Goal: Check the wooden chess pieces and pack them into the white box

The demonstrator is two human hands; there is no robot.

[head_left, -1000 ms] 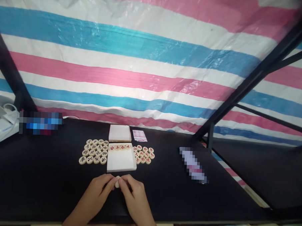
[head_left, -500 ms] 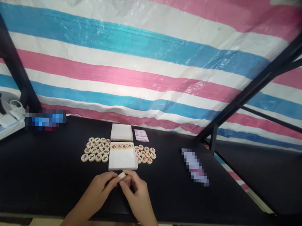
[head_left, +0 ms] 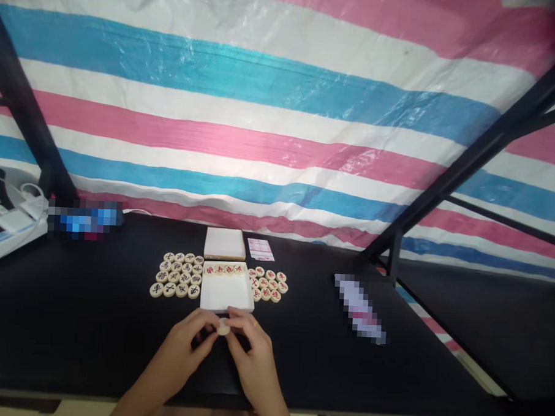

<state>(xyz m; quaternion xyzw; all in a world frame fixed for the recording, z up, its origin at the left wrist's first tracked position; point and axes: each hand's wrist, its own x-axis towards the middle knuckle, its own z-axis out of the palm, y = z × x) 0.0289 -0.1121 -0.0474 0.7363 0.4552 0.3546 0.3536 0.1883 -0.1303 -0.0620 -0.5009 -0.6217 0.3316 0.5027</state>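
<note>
A round cream Chinese chess piece (head_left: 224,327) is pinched between the fingertips of my left hand (head_left: 184,342) and my right hand (head_left: 252,345), just in front of the open white box (head_left: 228,295). No marking can be made out on it. Inside the box, a row of red-marked pieces (head_left: 224,270) lies along the far side. To its left several black-marked pieces (head_left: 176,277) lie in rows on the black table (head_left: 93,322). Several red-marked pieces (head_left: 268,284) lie to the right of the box.
Behind the box lies its white lid (head_left: 224,243), with a pink and white paper slip (head_left: 260,249) beside it. A blurred-out long object (head_left: 358,308) rests at the right. White cables and a power strip (head_left: 16,233) are at the left edge. Black frame posts (head_left: 444,178) flank the table.
The chess piece has been turned between my fingers, so its round face now shows instead of its edge. Both hands stay in nearly the same place.
</note>
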